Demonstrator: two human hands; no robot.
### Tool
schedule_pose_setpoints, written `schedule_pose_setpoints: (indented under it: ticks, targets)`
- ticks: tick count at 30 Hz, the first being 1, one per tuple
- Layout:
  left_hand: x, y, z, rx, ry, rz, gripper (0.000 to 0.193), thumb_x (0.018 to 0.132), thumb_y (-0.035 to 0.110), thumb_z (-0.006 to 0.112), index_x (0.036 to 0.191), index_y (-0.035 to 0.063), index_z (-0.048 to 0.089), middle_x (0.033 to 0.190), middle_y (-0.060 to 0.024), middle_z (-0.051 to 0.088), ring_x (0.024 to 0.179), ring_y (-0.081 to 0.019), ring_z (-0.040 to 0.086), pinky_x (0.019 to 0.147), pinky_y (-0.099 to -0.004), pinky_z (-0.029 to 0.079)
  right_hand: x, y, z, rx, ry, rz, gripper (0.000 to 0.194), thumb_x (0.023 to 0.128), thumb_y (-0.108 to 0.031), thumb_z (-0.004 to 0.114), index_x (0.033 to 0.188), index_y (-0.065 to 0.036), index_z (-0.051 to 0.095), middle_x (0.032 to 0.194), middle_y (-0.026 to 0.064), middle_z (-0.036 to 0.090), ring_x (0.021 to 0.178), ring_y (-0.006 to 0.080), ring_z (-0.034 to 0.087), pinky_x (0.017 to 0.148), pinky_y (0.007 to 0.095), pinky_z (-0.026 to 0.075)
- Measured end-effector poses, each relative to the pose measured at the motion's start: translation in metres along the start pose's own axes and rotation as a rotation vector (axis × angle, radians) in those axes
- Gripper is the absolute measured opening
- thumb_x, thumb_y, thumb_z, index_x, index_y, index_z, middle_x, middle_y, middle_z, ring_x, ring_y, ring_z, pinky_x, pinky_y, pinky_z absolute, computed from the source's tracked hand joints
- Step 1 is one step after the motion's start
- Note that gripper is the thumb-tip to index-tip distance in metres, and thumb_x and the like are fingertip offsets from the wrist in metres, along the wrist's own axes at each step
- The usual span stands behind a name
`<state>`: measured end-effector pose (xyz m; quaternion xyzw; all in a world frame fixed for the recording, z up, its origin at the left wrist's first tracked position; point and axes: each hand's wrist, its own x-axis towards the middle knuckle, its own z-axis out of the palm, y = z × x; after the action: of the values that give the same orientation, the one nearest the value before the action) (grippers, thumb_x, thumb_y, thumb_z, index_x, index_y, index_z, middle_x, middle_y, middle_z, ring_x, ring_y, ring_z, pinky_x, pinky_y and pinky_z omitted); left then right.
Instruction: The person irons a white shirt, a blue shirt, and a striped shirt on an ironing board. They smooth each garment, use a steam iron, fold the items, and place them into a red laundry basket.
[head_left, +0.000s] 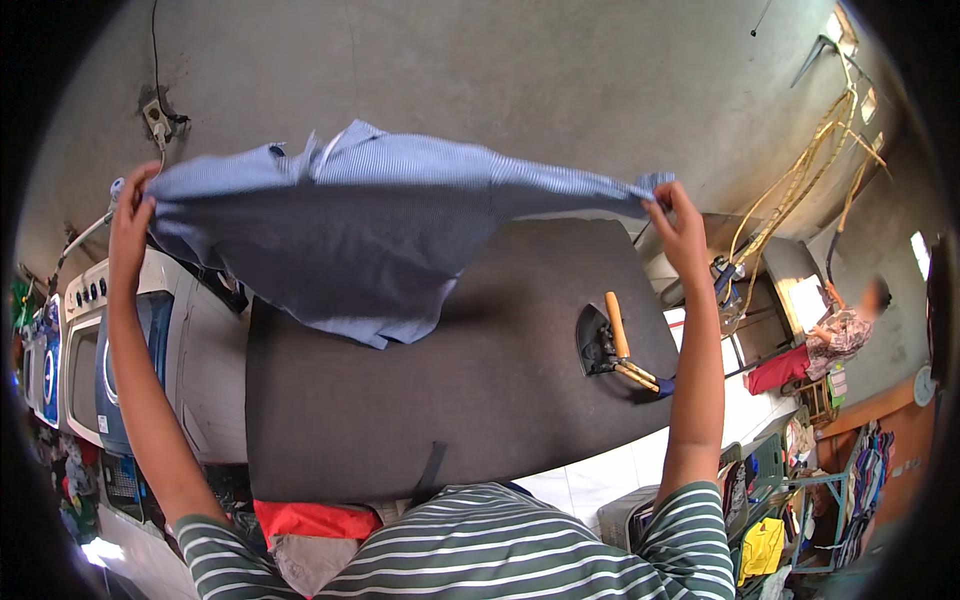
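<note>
A blue, finely striped collared shirt (352, 232) hangs spread in the air between my hands, above the far side of a dark padded ironing table (360, 412). My left hand (137, 202) pinches its left end. At the far right, my right hand (679, 214) grips the end of a stretched sleeve. The collar points up near the middle, and the shirt's lower edge dangles over the table. On the table's right part rests an iron (596, 341) with a wooden handle, its hoses leading off to the right.
Washing machines (90, 352) line the left side. Yellow hoses (795, 172) hang at the right. Beyond the table, a person (832, 337) stands by another work surface. Crates of clothes (765, 480) and a clothes rack (817, 517) fill the lower right. A wall socket (156, 118) is at upper left.
</note>
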<state>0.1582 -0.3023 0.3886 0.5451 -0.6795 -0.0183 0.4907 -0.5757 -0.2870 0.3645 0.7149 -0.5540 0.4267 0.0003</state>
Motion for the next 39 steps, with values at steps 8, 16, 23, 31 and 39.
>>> schedule_pose_setpoints:
  ticks: [8,16,23,31,39]
  targets:
    - [-0.211,-0.076,0.048,0.337,-0.251,-0.147,0.014,0.087,-0.003,0.050,0.098,0.0019,0.057,0.099,-0.0138,0.061,0.100,-0.0299,0.060,0.099,-0.0356,0.042,-0.196,0.009,0.107,-0.107,-0.320,-0.112,0.018,0.079,-0.004,0.073,0.094,-0.007,0.062,0.092,0.0105,0.064,0.102,0.0324,0.062,0.112,0.0507,0.036]
    - [-0.346,-0.088,0.160,0.384,-0.452,-0.218,0.043,0.079,-0.005,0.046,0.119,-0.0008,0.059,0.131,-0.0207,0.058,0.127,-0.0387,0.051,0.113,-0.0472,0.035,-0.340,0.007,0.170,-0.017,-0.619,0.246,0.024,0.088,-0.023,0.071,0.103,-0.006,0.062,0.107,0.0135,0.064,0.104,0.0344,0.061,0.098,0.0458,0.047]
    - [-0.320,-0.031,0.285,0.198,-0.605,-0.115,0.046,0.080,-0.001,0.056,0.125,0.0057,0.060,0.127,-0.0117,0.060,0.128,-0.0298,0.051,0.114,-0.0508,0.033,-0.353,0.045,0.211,-0.576,-0.359,0.697,0.026,0.090,-0.022,0.071,0.102,-0.003,0.058,0.101,0.0212,0.063,0.098,0.0417,0.061,0.087,0.0490,0.050]
    - [-0.336,-0.019,0.207,0.300,-0.711,0.037,0.034,0.078,0.000,0.062,0.110,0.0103,0.065,0.104,-0.0078,0.058,0.108,-0.0264,0.055,0.112,-0.0509,0.031,-0.358,0.076,0.181,0.399,-0.104,0.966,0.021,0.091,-0.005,0.069,0.099,-0.008,0.049,0.086,0.0010,0.051,0.070,0.0068,0.056,0.054,0.0216,0.051]
    - [-0.423,0.014,0.129,-0.076,-0.792,-0.374,0.040,0.078,-0.004,0.056,0.116,0.0047,0.063,0.112,-0.0145,0.061,0.108,-0.0331,0.059,0.091,-0.0422,0.048,-0.357,0.021,0.167,-0.331,-0.291,0.587,0.033,0.088,0.006,0.056,0.120,0.000,0.052,0.121,0.0214,0.054,0.111,0.0363,0.056,0.093,0.0436,0.047]
